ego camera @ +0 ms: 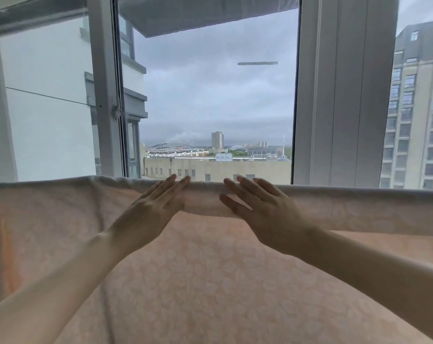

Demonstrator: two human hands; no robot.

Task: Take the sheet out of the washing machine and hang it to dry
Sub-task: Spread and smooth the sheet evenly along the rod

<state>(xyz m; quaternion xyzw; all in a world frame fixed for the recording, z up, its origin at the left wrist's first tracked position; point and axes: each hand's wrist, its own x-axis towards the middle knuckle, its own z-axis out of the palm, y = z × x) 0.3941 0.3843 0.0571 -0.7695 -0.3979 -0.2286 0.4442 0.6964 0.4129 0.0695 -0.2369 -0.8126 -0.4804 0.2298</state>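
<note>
A pale pink patterned sheet point(210, 281) hangs draped over a horizontal support in front of an open window point(218, 100), its folded top edge running from 9 o'clock to 3 o'clock across the view. The left hand point(152, 207) and the right hand point(262, 207) lie flat on that fold near the middle, just beside each other, fingers straight and slightly spread, gripping nothing. The task looks to be in its closing step: the sheet is already out of the machine and up, and the hands appear to be smoothing it along the top. The next move likely calls for sliding the palms apart toward 9 and 3 o'clock to flatten creases and even the overhang. The rail or line beneath the fold is fully covered, so its kind cannot be told. The sheet's lower edge is cut off at 6 o'clock, its right end at 3 o'clock, and the far side hanging toward the window is hidden. No washing machine is in view.
</note>
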